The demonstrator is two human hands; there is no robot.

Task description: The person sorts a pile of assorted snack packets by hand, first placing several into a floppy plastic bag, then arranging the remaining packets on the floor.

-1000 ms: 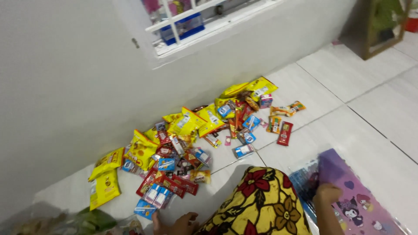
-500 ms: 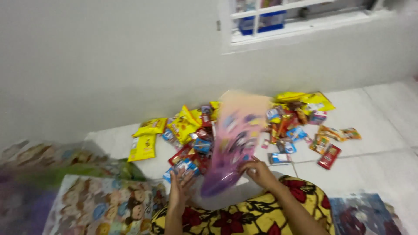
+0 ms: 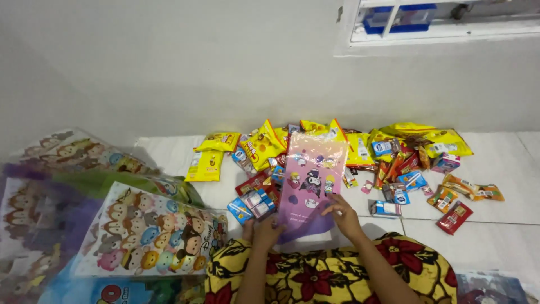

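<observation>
Gripping a pink cartoon-print gift bag by its near edge: left hand and right hand both pinched on it, bag lying over snack packets on white floor.

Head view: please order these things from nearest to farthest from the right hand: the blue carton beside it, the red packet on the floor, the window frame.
From the right hand:
1. Blue carton, just to its right.
2. Red packet, farther right on the tiles.
3. Window frame, high on the wall.
</observation>
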